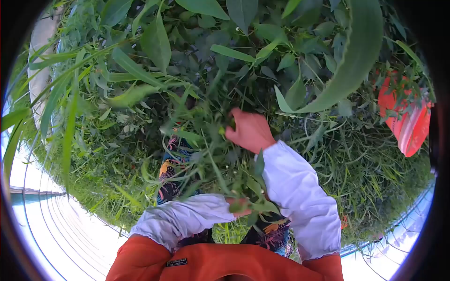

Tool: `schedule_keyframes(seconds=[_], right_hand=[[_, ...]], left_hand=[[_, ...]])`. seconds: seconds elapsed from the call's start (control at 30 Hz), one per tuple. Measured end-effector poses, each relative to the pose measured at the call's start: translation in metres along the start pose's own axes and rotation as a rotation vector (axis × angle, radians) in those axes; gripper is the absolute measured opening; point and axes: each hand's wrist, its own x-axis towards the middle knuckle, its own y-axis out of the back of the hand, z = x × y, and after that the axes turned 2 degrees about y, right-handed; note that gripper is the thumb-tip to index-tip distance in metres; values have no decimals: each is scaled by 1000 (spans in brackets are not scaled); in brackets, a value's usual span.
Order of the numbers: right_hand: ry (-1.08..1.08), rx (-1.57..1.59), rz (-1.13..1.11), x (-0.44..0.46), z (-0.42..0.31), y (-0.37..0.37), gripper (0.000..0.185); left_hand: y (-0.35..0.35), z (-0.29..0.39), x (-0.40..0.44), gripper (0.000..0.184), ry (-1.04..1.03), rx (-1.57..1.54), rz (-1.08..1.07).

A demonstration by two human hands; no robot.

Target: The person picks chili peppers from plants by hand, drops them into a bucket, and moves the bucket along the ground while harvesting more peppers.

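Right hand (251, 131) is in among the green plants (211, 154), which surround both hands; it's curled inward, presumably to get under the top growth, but can't tell if it's closed on anything. Left hand (241, 206) sits low near the orange garment (239, 256), partly hidden, grip unreadable; probably there to leave the right room.

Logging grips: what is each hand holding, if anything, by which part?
Cannot be told: leaves partly cover the left hand, and greenery obscures any grip by the right hand.

Narrow gaps only between leafy stems (206, 136) around the hands (251, 131), broad leaf (365, 51) forward right
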Motion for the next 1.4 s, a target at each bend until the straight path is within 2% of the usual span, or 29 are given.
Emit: schedule_keyframes(seconds=[0.1,0.17,0.2,0.3,0.37,0.4,0.47,0.5,0.53,0.57,0.6,0.73,0.77,0.83,0.93,0.97,1.03,1.07,1.1,1.17,1.2,1.27,1.3,1.33,1.4], right_hand=[[152,-22,212,-36,44,-35,29],[167,-52,206,-51,78,-57,29],[172,-65,203,-57,92,-68,30],[36,-197,157,-60,127,-96,31],[-47,-192,129,-55,130,-96,29],[-87,-188,115,-53,130,-98,28],[-17,465,281,-63,144,-140,24],[-35,351,276,-68,128,-120,22],[-53,236,269,-72,104,-93,20],[-31,218,417,-77,79,-74,20],[-27,198,453,-81,68,-62,21],[-12,55,656,-89,53,-31,22],[4,-26,661,-97,48,-23,22],[177,105,546,-115,48,-22,23],[2,455,513,-139,30,14,27],[-57,511,720,-144,28,28,30],[-33,151,961,-152,64,53,32],[-71,98,1056,-158,85,67,31],[-113,45,1147,-163,105,79,31],[-356,541,1262,-162,136,102,27],[-368,670,1271,-155,137,118,26],[-384,937,1271,-141,127,159,23],[-267,987,1246,-127,129,171,25],[-147,1035,1216,-108,130,184,28],[-38,1001,1311,-51,134,211,44]], left_hand=[[-10,23,8,33,-271,-63,90],[-18,27,14,31,-378,-123,255],[-21,22,18,25,-425,-160,419],[18,9,37,27,-6,-39,434],[16,-11,43,30,345,-137,619],[18,-25,44,33,416,-175,676],[29,-44,47,39,523,-193,802],[34,-51,49,41,556,-171,874],[36,-61,46,47,613,-270,878],[40,-62,45,40,662,-405,865],[42,-64,45,41,674,-500,860],[39,-79,50,42,721,-803,888],[46,-73,54,38,818,-930,910],[44,-83,50,40,863,-1073,872],[41,-86,53,47,778,-262,706],[45,-72,56,54,705,51,674],[68,-52,71,56,560,241,611],[71,-52,73,53,492,361,530],[68,-53,74,51,467,316,427],[56,-62,73,48,421,233,231],[50,-66,70,44,439,232,100],[48,-65,69,44,470,260,-21],[48,-64,70,44,488,273,-83],[51,-62,73,39,455,221,15],[60,-57,81,35,452,49,197]])
